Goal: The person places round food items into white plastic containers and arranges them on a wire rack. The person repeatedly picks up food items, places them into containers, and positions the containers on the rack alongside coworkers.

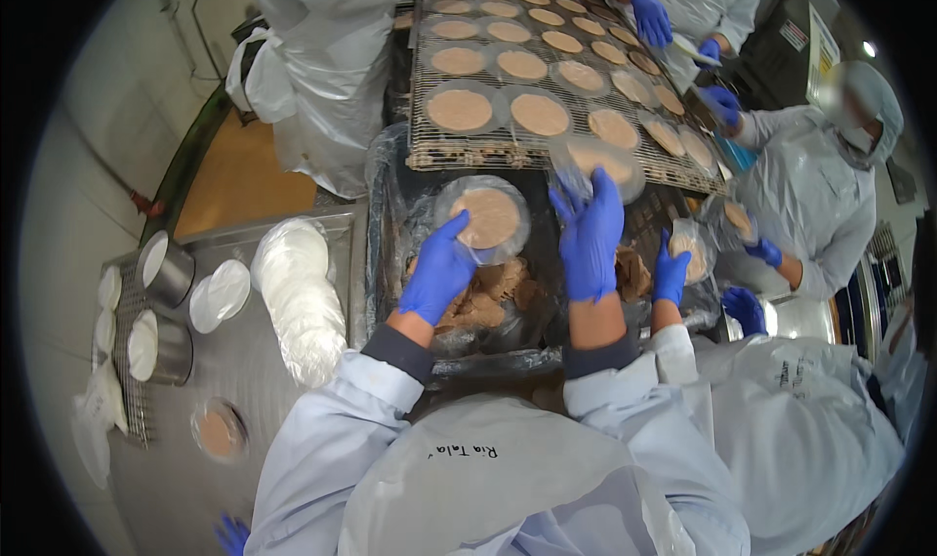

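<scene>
In my gloved left hand (441,273) is a round, flat patty of pale pinkish-brown ground mix (490,220) on a clear plastic disc, pinched at its lower left edge. My gloved right hand (593,234) reaches forward, its fingers against a second patty (591,158) on a plastic disc. That disc overhangs the near edge of a wire rack conveyor (459,154); the grip is partly hidden. Below both hands a plastic-lined bin (386,307) holds loose lumps of the ground mix (483,302). Rows of similar patties (460,110) lie on the conveyor.
At left, a steel table (293,424) carries a fanned stack of plastic discs (303,283), steel cylinders (168,268) and one patty (219,432). Close on my right, a co-worker's gloved hand (673,268) holds a patty. More co-workers flank the conveyor.
</scene>
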The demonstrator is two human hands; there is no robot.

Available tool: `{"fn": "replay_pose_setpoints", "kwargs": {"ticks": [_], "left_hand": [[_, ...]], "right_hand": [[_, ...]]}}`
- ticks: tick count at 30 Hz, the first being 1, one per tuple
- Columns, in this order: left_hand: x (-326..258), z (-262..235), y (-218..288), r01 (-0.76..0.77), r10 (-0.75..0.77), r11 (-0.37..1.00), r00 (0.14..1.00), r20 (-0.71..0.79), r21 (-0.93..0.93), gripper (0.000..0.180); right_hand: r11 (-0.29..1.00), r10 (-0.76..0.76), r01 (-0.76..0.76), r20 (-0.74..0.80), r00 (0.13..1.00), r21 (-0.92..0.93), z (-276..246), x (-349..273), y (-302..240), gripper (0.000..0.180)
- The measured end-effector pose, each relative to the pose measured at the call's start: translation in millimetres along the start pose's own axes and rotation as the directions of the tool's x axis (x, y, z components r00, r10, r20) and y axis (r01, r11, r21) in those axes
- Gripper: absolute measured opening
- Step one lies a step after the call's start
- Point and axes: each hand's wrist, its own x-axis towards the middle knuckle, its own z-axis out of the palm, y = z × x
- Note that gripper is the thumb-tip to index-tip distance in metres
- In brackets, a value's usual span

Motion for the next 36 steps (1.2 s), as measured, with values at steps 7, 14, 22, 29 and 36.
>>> {"fn": "replay_pose_setpoints", "kwargs": {"ticks": [7,14,22,29,36], "left_hand": [[-9,-35,19,-0.075,0.078,0.993,0.997,0.024,-0.093,0.044],[-24,-24,53,-0.131,0.130,0.984,0.991,-0.015,-0.119,0.049],[34,18,39,-0.176,0.190,0.976,0.976,0.107,-0.127,0.046],[-9,-25,35,-0.091,0.091,0.996,0.996,0.026,0.003,0.047],[-88,-54,82,-0.381,0.366,0.919,0.921,-0.133,-0.105,0.047]], "right_hand": [[0.807,0.534,-0.583,0.305,0.788,0.094,29,15,3,0.038],[0.912,0.354,-0.403,0.359,0.864,0.071,-7,-3,-8,0.045],[0.814,0.342,-0.435,0.288,0.894,0.384,-31,16,23,0.061],[0.699,0.499,-0.671,0.504,0.705,0.248,-15,-6,10,0.058],[0.045,-0.486,0.840,0.722,0.492,-0.541,96,6,5,0.062]]}}
